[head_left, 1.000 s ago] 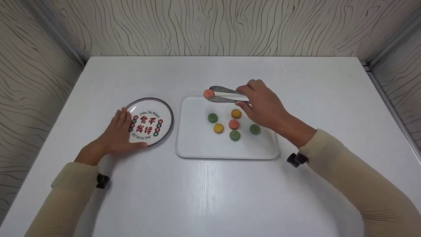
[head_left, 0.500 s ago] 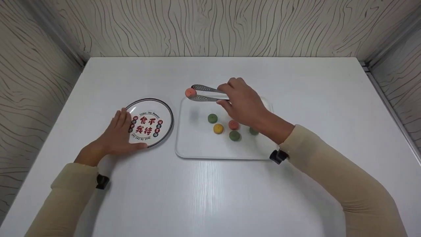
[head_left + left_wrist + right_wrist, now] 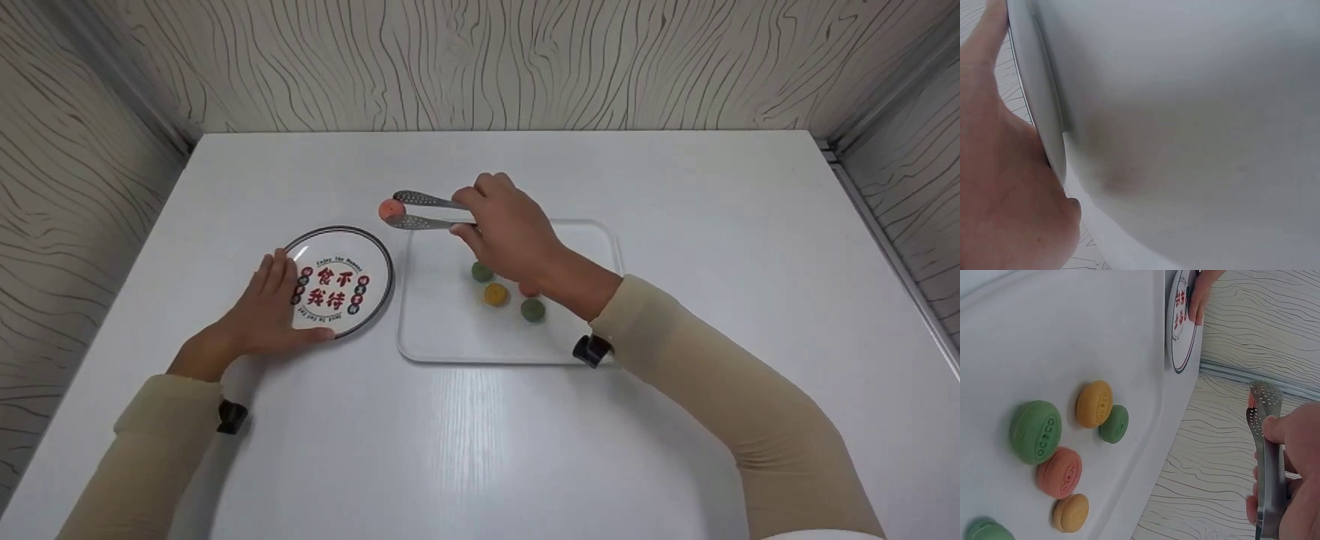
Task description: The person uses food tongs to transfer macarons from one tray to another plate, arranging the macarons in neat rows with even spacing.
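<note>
The right arm comes in from the near right of the tray [image 3: 442, 324], its beige sleeve [image 3: 675, 360] slanting inward toward the tray's right side, and the right hand [image 3: 510, 225] hangs above the tray's far edge, knuckles away from the body. Thumb and fingers pinch a pair of metal tongs [image 3: 431, 200] between them, one on each blade. The tongs' long axis runs crosswise, nearly in line with the tray's far edge, and the perforated tips point left — just past the tray's far left corner, raised over the tabletop [image 3: 465, 442]. Between those tips sits a pink macaron [image 3: 388, 207], with the blades parted around it. To the left of the tray, the left hand [image 3: 264, 319] lies spread against the outer side of a printed plate [image 3: 337, 244], fingers straight and pointing away from the body, thumb stretched along the near rim toward the tray. On the tray lie three green macarons [image 3: 1036, 432], two yellow macarons [image 3: 1094, 404] and another pink macaron [image 3: 1059, 472] — from the head camera, the right hand and arm hide some of these.
</note>
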A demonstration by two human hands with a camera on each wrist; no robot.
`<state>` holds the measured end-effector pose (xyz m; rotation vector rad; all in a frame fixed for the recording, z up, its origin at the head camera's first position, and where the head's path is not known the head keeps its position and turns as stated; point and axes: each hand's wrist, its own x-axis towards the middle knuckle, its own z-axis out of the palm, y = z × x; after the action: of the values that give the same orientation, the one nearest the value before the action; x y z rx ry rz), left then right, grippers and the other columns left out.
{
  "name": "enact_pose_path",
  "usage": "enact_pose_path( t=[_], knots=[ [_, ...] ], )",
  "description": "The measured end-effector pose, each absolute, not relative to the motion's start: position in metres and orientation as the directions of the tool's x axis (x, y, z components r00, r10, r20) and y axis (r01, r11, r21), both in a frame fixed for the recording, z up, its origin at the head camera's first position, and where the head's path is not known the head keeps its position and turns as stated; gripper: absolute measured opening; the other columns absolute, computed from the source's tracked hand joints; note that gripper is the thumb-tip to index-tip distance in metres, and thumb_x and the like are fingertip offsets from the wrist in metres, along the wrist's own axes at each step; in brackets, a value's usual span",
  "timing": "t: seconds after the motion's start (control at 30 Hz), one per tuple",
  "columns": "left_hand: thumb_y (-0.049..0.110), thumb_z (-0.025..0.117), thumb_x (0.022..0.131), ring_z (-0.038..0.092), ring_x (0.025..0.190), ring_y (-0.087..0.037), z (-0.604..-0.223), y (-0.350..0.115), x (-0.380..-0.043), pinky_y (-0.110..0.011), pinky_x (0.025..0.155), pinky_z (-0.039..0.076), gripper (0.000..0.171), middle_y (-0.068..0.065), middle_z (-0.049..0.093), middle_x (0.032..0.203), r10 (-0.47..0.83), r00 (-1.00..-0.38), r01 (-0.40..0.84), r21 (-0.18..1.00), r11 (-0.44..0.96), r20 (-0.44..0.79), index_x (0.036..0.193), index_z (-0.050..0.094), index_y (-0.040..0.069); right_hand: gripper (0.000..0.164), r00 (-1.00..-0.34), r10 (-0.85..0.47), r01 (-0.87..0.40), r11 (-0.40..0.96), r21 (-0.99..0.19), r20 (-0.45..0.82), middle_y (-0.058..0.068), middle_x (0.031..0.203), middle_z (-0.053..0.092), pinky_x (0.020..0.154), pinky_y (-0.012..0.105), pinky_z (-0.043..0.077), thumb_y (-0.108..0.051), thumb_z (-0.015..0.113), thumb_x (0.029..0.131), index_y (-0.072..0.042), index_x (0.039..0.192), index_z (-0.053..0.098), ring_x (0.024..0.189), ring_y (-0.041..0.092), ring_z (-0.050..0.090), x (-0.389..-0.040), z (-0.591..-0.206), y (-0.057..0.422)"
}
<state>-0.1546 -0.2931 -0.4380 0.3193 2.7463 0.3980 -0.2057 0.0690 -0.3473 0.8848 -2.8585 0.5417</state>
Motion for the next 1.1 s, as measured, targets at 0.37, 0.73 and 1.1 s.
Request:
enact_pose_path(
  t=[0.37, 0.73, 1.1],
  knots=[
    [0.072, 0.066, 0.082, -0.015, 0.151, -0.05, -0.437, -0.293, -0.155, -0.064, 0.121, 0.003, 0.134, -0.034, -0.015, 0.163, 0.263, -0.912, 0.162, 0.312, 0.936, -0.316, 0.154, -0.003, -0.017, 0.035, -0.826, -0.527, -0.563, 0.775, -0.285, 0.198, 0.008, 0.108, 0.057, 0.08, 0.033, 0.05, -0.03, 0.064, 0.102, -0.009, 0.129, 0.063, 0.099, 0.022, 0.051, -0.207, -0.345, 0.037],
    [0.073, 0.066, 0.082, -0.017, 0.15, -0.05, -0.437, -0.295, -0.155, -0.063, 0.121, 0.001, 0.135, -0.034, -0.018, 0.162, 0.269, -0.906, 0.167, 0.307, 0.937, -0.327, 0.154, -0.005, -0.017, 0.036, -0.844, -0.516, -0.535, 0.794, -0.289, 0.147, 0.006, 0.112, 0.057, 0.085, 0.03, 0.049, -0.032, 0.062, 0.103, -0.01, 0.132, 0.062, 0.103, 0.019, 0.051, -0.212, -0.35, 0.01],
    [0.073, 0.065, 0.083, -0.017, 0.15, -0.05, -0.434, -0.294, -0.155, -0.063, 0.121, 0.002, 0.135, -0.034, -0.018, 0.162, 0.267, -0.904, 0.163, 0.308, 0.937, -0.334, 0.154, -0.005, -0.017, 0.035, -0.841, -0.526, -0.539, 0.797, -0.271, 0.125, 0.007, 0.113, 0.057, 0.084, 0.03, 0.049, -0.032, 0.061, 0.104, -0.009, 0.13, 0.063, 0.103, 0.018, 0.05, -0.217, -0.363, -0.016]
  ],
)
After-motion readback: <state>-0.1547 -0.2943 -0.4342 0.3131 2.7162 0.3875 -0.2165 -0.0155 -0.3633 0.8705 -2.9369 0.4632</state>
